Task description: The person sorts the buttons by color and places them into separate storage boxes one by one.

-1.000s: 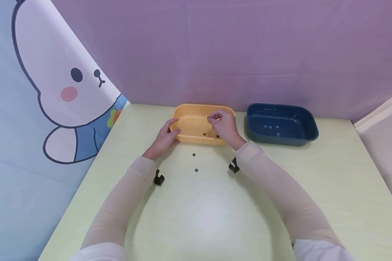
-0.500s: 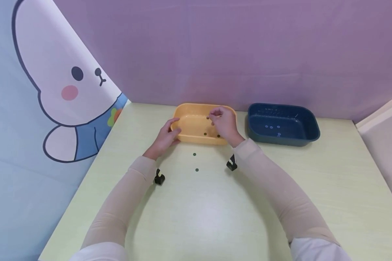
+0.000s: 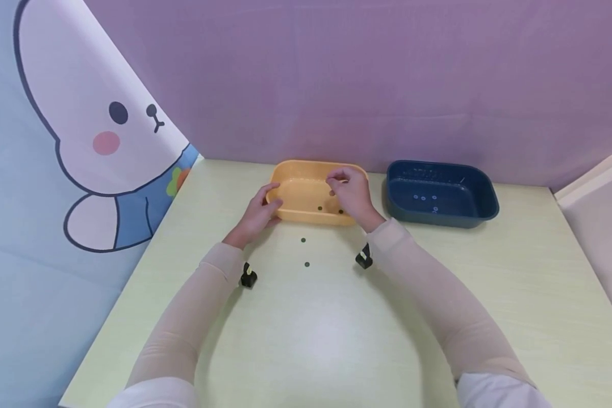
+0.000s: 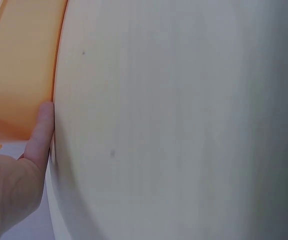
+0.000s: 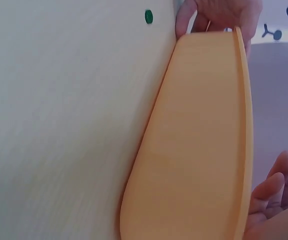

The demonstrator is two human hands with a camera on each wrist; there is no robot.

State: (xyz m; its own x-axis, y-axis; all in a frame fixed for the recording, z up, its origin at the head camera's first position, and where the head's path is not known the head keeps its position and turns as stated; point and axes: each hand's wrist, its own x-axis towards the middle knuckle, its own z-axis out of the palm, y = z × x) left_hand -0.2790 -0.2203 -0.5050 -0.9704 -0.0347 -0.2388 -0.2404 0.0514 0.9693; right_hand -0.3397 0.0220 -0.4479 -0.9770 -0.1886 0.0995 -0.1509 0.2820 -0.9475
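Observation:
My left hand (image 3: 252, 220) grips the left end of a yellow plastic tray (image 3: 311, 216), its thumb at the near side. Over the tray's right half, my right hand (image 3: 353, 195) holds its fingertips together in a pinch. The dark button seen at those tips earlier is hidden now. A green button (image 3: 319, 208) and a darker one (image 3: 341, 212) lie inside near the front wall. On the table in front are two green buttons, a farther button (image 3: 303, 240) and a nearer button (image 3: 307, 264). In the right wrist view, curled right fingers (image 5: 271, 187) show beyond the tray's rim.
A dark blue tray (image 3: 428, 220) stands to the right, holding several small blue buttons (image 3: 423, 198). Behind both trays rises a purple backdrop (image 3: 316, 85). A cartoon-printed cloth (image 3: 97, 170) hangs at the left. Black wrist devices (image 3: 249, 277) hang below the sleeves.
The dark button that showed at my right fingertips is no longer visible there. Both hands and the trays have hardly moved; the head view shifts slightly.

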